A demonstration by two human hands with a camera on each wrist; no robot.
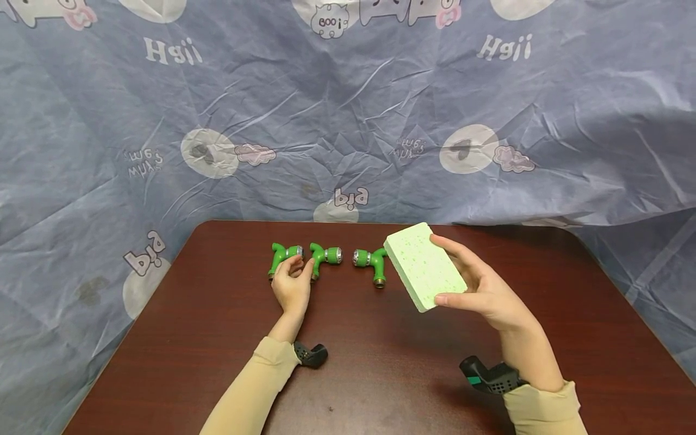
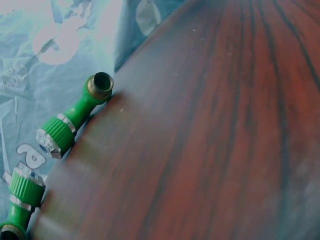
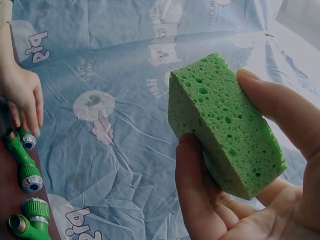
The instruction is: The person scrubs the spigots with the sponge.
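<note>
My right hand holds a pale green sponge above the table, thumb on one edge and fingers on the opposite one. In the right wrist view the sponge shows its porous side. My left hand is low at the leftmost green tap, partly covering it, with a gap between thumb and fingers. Whether the fingertips touch this tap is unclear. Close to the left thumb lies a second green tap. A third green tap lies to the right, its knob facing left.
The taps lie in a row toward the far edge of the dark red-brown table. Behind the table hangs a wrinkled blue-grey printed cloth. Black camera mounts sit on both wrists.
</note>
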